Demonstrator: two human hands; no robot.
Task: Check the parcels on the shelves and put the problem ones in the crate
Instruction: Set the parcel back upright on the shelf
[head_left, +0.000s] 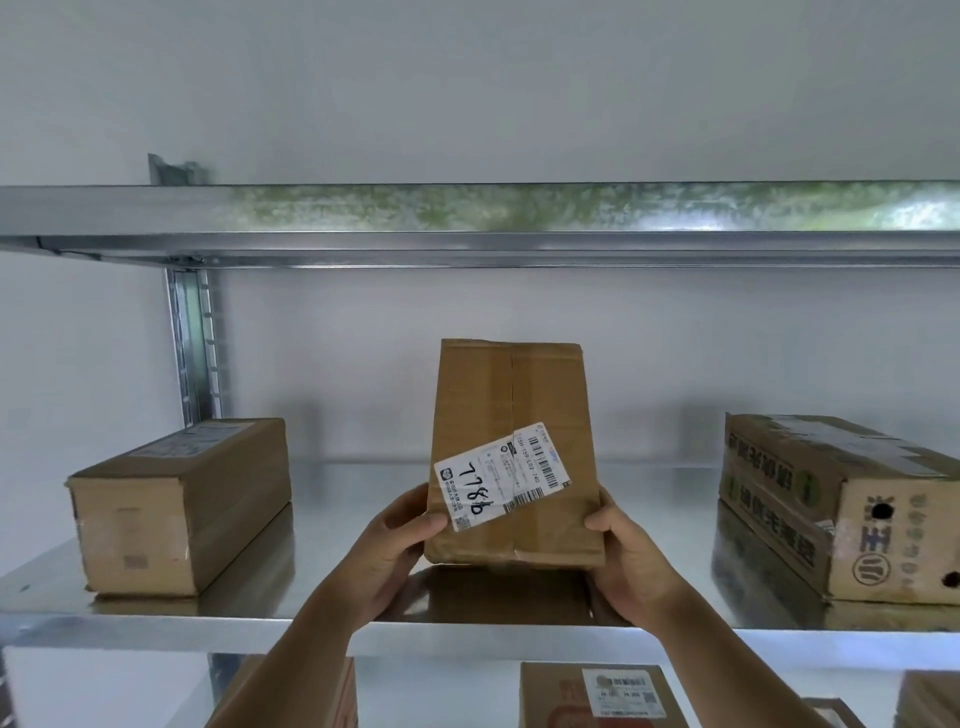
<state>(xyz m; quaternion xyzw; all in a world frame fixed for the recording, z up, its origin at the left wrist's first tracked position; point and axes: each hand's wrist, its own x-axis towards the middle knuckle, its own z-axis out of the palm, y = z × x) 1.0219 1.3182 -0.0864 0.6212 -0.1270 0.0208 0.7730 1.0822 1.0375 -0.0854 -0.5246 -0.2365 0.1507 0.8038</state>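
Steel shelf (156, 618) front edge lies nearest me. Just above its middle, my left hand (387, 551) and right hand (631, 558) grip the brown parcel (511, 415) at its lower corners, fingers curled round its sides, label (501, 475) facing me. Farther back, a plain box (176, 509) sits near the left end, a printed box (841, 509) near the right end.

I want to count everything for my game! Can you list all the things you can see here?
held parcel: 1, brown, white label, middle of shelf
label: 1, white, handwritten number, on held parcel
plain box: 1, brown, shelf left
printed box: 1, brown, shelf right
lower boxes: several, brown, shelf below, cut off
shelf: metal, silver
wall: white, behind
left hand: 1, grips parcel's left edge
right hand: 1, grips parcel's right edge
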